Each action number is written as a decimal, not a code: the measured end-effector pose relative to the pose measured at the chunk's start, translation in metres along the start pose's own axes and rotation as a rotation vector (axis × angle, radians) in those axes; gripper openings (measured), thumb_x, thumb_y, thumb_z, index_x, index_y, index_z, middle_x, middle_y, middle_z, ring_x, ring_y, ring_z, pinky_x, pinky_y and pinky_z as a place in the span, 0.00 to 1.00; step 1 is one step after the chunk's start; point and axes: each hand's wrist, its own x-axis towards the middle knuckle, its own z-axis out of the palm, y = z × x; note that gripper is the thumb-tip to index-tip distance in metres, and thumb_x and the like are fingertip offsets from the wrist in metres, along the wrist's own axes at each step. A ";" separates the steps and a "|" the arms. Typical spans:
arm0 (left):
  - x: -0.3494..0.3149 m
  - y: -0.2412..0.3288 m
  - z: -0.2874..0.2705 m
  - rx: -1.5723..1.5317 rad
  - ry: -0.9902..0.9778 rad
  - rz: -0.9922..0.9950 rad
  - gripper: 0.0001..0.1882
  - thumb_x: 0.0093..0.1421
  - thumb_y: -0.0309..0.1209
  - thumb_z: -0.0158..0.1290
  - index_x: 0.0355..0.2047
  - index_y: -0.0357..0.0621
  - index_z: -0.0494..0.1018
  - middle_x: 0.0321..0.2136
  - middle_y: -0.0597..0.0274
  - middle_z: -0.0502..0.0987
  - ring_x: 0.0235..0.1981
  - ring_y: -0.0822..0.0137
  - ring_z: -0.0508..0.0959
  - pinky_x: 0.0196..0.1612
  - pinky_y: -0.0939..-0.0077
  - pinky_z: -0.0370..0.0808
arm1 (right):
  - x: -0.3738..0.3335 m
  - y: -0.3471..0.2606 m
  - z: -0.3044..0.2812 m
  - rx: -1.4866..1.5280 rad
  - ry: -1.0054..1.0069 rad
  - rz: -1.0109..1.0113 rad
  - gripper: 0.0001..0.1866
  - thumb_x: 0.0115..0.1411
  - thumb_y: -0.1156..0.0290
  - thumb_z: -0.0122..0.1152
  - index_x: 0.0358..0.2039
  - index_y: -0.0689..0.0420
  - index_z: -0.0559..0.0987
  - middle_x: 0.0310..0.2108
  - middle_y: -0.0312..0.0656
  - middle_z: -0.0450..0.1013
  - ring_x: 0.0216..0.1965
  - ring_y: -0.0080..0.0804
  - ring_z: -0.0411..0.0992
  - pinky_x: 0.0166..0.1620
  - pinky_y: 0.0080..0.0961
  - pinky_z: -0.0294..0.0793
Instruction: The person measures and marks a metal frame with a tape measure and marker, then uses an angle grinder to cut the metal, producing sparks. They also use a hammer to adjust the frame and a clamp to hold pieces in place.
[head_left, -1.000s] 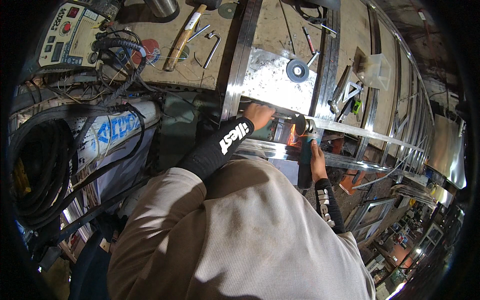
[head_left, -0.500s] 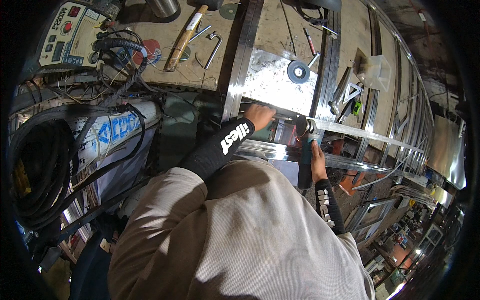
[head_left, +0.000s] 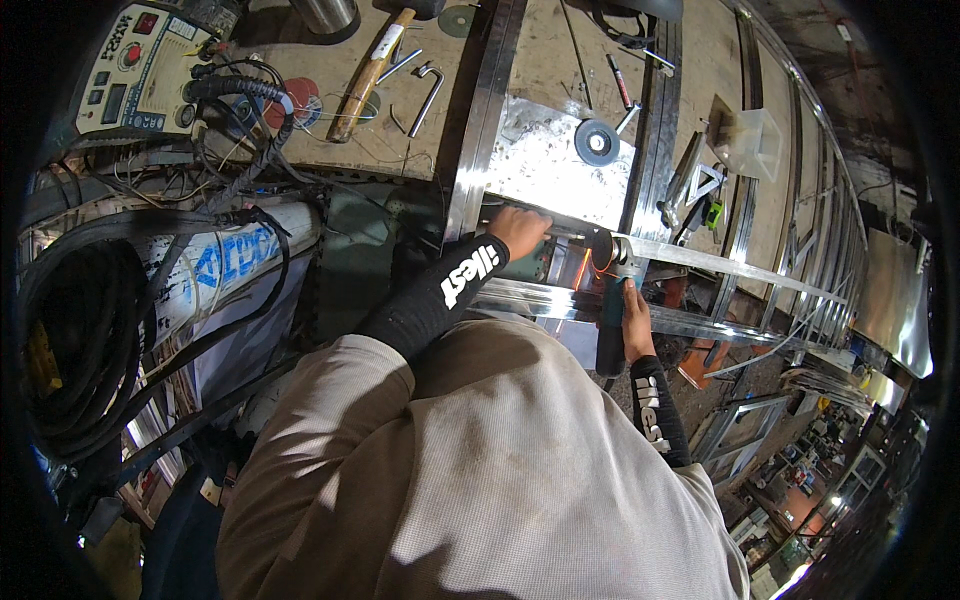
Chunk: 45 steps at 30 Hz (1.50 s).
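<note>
My right hand (head_left: 635,312) is closed round the teal and black angle grinder (head_left: 611,335), which stands upright with its handle toward me. Its dark disc (head_left: 603,248) meets a metal bar (head_left: 568,232) at the table's near edge. Orange sparks (head_left: 582,268) streak down from the contact. On the left, my left hand (head_left: 520,234) is curled over the same bar, beside the end of a shiny metal frame (head_left: 465,205). Its fingertips are partly hidden. Just beyond lies a bright metal sheet (head_left: 540,170), with a round grinding disc (head_left: 597,144) on it.
A welding machine (head_left: 138,75) with thick cables stands at far left, above a white gas cylinder (head_left: 230,258). A wooden-handled hammer (head_left: 365,85) and bent rods lie on the table. To the right are a clear plastic container (head_left: 750,143) and a long ladder-like metal frame (head_left: 745,268).
Brighter orange sparks now show below the grinder's disc. Both hands and the grinder stay in nearly the same place.
</note>
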 end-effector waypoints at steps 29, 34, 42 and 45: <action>0.001 -0.001 0.000 0.004 -0.002 0.003 0.15 0.66 0.45 0.57 0.36 0.44 0.78 0.28 0.51 0.83 0.34 0.48 0.85 0.38 0.48 0.79 | 0.005 -0.002 -0.001 -0.015 -0.004 0.030 0.43 0.72 0.40 0.53 0.67 0.72 0.67 0.67 0.50 0.68 0.68 0.36 0.64 0.69 0.30 0.58; 0.001 -0.001 0.001 0.017 0.010 0.007 0.15 0.66 0.44 0.57 0.36 0.44 0.78 0.28 0.51 0.83 0.34 0.48 0.85 0.37 0.50 0.80 | 0.004 -0.002 0.000 0.050 -0.012 0.062 0.41 0.73 0.43 0.53 0.67 0.72 0.67 0.66 0.50 0.69 0.68 0.35 0.65 0.69 0.29 0.58; 0.002 -0.001 -0.001 0.024 0.012 0.025 0.15 0.65 0.44 0.58 0.36 0.44 0.78 0.27 0.52 0.83 0.33 0.49 0.85 0.37 0.51 0.80 | 0.002 -0.005 0.003 0.020 0.009 0.026 0.40 0.74 0.44 0.52 0.67 0.72 0.66 0.68 0.50 0.67 0.70 0.35 0.63 0.71 0.29 0.56; 0.002 0.000 -0.002 0.032 0.002 0.020 0.15 0.65 0.44 0.58 0.37 0.45 0.78 0.27 0.53 0.83 0.34 0.49 0.85 0.37 0.50 0.80 | 0.003 -0.002 0.003 0.087 0.023 0.052 0.42 0.73 0.42 0.52 0.67 0.72 0.66 0.68 0.52 0.67 0.70 0.36 0.63 0.71 0.29 0.56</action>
